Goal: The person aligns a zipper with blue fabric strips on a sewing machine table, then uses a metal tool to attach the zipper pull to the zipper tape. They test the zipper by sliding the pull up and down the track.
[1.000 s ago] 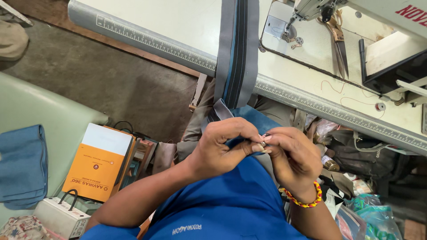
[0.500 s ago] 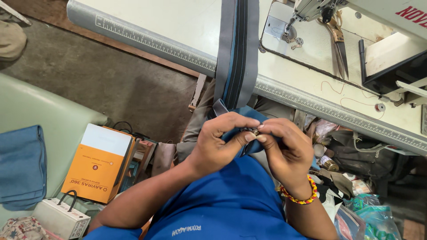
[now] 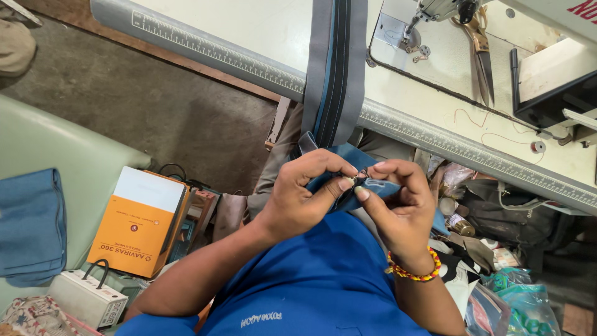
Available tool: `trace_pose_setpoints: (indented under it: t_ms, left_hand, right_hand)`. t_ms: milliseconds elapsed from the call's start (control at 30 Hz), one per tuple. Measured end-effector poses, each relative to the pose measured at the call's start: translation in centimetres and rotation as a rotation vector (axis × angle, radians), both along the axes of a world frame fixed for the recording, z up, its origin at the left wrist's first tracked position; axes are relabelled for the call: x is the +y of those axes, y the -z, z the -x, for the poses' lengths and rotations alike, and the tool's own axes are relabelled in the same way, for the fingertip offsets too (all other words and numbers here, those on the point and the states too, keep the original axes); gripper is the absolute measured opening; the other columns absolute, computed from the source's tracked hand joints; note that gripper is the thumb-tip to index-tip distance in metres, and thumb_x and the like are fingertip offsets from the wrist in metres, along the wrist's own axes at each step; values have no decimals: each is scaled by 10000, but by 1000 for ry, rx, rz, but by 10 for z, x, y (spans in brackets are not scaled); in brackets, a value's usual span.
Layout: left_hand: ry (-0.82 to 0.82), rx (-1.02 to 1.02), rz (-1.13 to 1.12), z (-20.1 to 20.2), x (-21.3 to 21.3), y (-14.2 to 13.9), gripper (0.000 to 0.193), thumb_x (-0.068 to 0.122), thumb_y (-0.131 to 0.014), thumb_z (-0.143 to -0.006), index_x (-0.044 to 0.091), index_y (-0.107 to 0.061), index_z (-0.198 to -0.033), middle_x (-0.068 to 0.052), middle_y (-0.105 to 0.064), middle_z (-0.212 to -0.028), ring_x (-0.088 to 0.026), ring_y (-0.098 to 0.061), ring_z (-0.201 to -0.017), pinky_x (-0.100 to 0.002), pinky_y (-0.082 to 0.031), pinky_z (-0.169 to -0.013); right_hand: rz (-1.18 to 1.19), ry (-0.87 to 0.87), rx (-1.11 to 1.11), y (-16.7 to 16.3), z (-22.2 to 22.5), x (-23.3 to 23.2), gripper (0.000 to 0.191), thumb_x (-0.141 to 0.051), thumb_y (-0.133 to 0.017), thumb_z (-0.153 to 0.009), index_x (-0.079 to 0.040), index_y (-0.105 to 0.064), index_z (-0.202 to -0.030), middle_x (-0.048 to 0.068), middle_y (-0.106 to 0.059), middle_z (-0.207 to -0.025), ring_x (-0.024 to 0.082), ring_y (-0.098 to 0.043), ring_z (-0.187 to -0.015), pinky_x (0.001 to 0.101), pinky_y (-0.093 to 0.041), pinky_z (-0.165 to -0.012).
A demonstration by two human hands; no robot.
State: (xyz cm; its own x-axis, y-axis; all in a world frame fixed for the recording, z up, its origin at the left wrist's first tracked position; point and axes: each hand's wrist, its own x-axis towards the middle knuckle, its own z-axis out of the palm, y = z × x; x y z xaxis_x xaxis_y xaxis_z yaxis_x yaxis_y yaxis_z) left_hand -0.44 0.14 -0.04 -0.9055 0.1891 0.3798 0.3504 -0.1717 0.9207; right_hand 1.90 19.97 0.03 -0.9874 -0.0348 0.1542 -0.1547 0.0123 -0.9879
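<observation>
Left hand (image 3: 298,199) and right hand (image 3: 401,208), fingers pinched on zipper slider (image 3: 359,182) over blue fabric (image 3: 348,168), just below bench (image 3: 261,31) edge.

We count two hands (image 3: 348,199), one pair of scissors (image 3: 482,53), one orange box (image 3: 138,224), one bead bracelet (image 3: 413,272), one thread spool (image 3: 538,147).

My left hand (image 3: 298,202) and right hand (image 3: 398,208) pinch a small zipper slider (image 3: 359,182) on blue fabric (image 3: 373,186), near the sewing table (image 3: 261,25)
</observation>
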Motion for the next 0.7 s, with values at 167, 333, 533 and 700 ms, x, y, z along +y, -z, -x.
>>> trace_pose_setpoints:
  t_ms: [167,333,533,700]
  left_hand:
    - [-17,-20,-20,-3,1,3,132,-28,-689,-966,8,-697,-1093,-77,-716,-1058,-148,-701,-986,-275,-568,-879]
    - [30,34,-16,-1,-3,7,174,-50,-708,-943,1,-694,-1109,-92,-706,-1080,-170,-694,-980,-284,-564,-871]
    - [1,116,25,-3,-4,6,212,-55,-737,-913,5,-689,-1111,-110,-727,-1054,-197,-728,-982,-289,-586,-871]
    - [-31,179,27,-9,-1,2,206,-52,-748,-921,-1,-691,-1112,-123,-724,-1052,-216,-743,-978,-299,-598,-864]
  right_hand:
    - [-27,43,106,8,-6,-6,383,122,-704,-921,-27,-517,-1219,112,-651,-1204,112,-652,-1098,241,-550,-952]
    - [-17,44,125,9,-11,-6,356,133,-690,-938,-19,-514,-1207,129,-649,-1219,120,-656,-1081,245,-557,-927]
    - [16,48,133,10,-17,-7,318,126,-690,-938,-10,-529,-1177,138,-661,-1195,116,-657,-1007,230,-570,-832]
    - [-154,38,287,13,-20,-6,333,153,-675,-923,50,-603,-1231,183,-650,-1215,169,-658,-1082,279,-559,-939]
